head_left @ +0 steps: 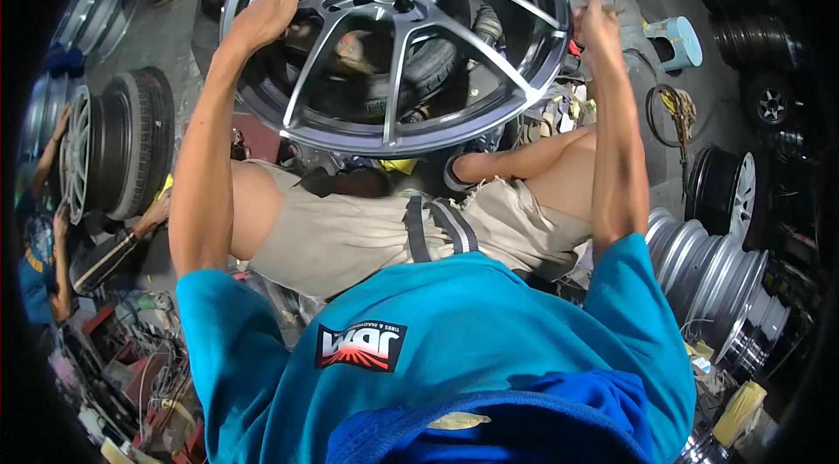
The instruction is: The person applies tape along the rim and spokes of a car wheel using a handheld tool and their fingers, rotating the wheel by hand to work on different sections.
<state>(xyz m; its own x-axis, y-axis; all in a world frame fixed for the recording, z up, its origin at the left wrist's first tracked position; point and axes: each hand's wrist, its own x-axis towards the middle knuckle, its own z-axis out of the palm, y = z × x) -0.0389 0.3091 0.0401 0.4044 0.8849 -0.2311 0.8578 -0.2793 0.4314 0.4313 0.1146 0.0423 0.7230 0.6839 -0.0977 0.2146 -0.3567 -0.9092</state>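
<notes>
A large grey multi-spoke alloy wheel [402, 34] is held up in front of me, its spoked face toward me. My left hand [269, 17] is closed on its left edge, the thumb stretched over the face and the other fingers hidden behind. At the right edge my right hand [598, 25] is closed against the rim, thumb pointing up; its fingers are partly hidden. A small brownish thing [615, 9] shows beside that hand, too blurred to name. Through the spokes a black tyre [428, 71] is visible beyond the wheel.
A light blue stool [674, 43] stands at the right, near a coiled hose [677, 110]. Stacked silver rims [699, 267] line the right side. On the left another person's hand [61, 221] touches an upright wheel with a tyre [144, 141]. Tools and red metal parts [131, 359] clutter the lower left.
</notes>
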